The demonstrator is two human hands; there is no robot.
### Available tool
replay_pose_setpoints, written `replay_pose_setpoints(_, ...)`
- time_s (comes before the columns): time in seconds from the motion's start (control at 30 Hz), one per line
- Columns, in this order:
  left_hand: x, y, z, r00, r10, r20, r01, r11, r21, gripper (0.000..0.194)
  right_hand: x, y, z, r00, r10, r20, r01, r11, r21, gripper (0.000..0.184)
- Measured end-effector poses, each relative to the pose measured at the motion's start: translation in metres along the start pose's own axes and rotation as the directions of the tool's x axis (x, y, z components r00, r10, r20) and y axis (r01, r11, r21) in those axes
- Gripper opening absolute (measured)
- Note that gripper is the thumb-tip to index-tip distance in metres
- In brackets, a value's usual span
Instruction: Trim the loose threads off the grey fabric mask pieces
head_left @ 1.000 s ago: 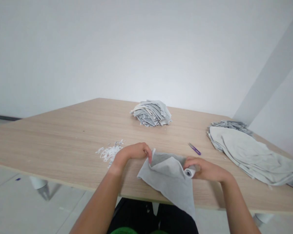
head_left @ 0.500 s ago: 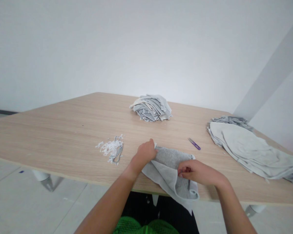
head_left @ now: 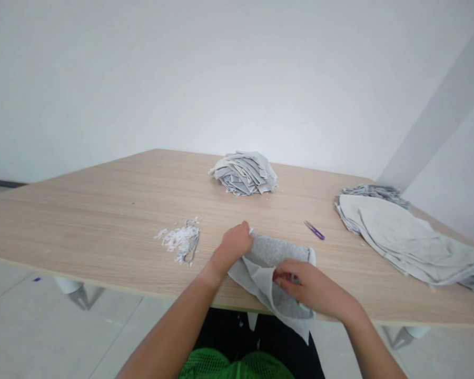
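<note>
A grey piece of cloth (head_left: 277,251) lies at the near edge of the wooden table (head_left: 102,221), one corner hanging over the edge. My left hand (head_left: 235,245) is closed on the cloth's left end, fingers curled over its edge. My right hand (head_left: 308,287) rests on the cloth's lower middle, fingers pinched together on the fabric. Part of the cloth is hidden beneath both hands.
A heap of folded grey pieces (head_left: 244,172) sits at the table's far middle. A larger pile of grey cloths (head_left: 406,237) spreads at the right. Small purple snips (head_left: 314,230) lie right of my hands. White scraps (head_left: 179,240) lie to the left. A green mesh object (head_left: 237,366) is below.
The cloth went from being held up with a rolled end to lying flatter on the table. My right hand moved left onto its middle; my left hand shifted right along the edge.
</note>
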State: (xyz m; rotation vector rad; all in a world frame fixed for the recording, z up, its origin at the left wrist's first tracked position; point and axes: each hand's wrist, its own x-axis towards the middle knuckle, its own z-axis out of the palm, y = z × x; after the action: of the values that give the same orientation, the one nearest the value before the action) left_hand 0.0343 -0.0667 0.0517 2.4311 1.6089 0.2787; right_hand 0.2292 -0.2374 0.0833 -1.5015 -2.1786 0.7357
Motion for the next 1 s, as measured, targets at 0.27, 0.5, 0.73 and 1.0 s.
replay_pose_setpoints(0.27, 0.007, -0.008, -0.002, 0.995, -0.097, -0.022, 0.097, 0.995, -0.021, 0.031, -0.006, 0.067, 0.004, 0.884, 0.323, -0.338, -0.411, 0.881, -0.233, 0.014)
replay_pose_setpoints(0.5, 0.014, -0.014, -0.002, 0.998, -0.051, 0.026, 0.053, 0.997, -0.058, 0.027, -0.004, 0.081, 0.001, 0.708, 0.488, -0.511, -0.665, 0.704, -0.248, 0.032)
replay_pose_setpoints(0.73, 0.022, -0.018, 0.002, 0.999, -0.021, 0.046, 0.027, 0.99, -0.141, 0.028, 0.005, 0.096, -0.006, 0.755, 0.479, -0.447, -0.611, 0.762, -0.216, 0.024)
replay_pose_setpoints(1.0, 0.027, -0.026, 0.004, 0.996, -0.068, 0.051, 0.077, 0.975, -0.206, 0.03, 0.025, 0.087, -0.001, 0.745, 0.325, -0.582, -0.527, 0.822, -0.216, 0.031)
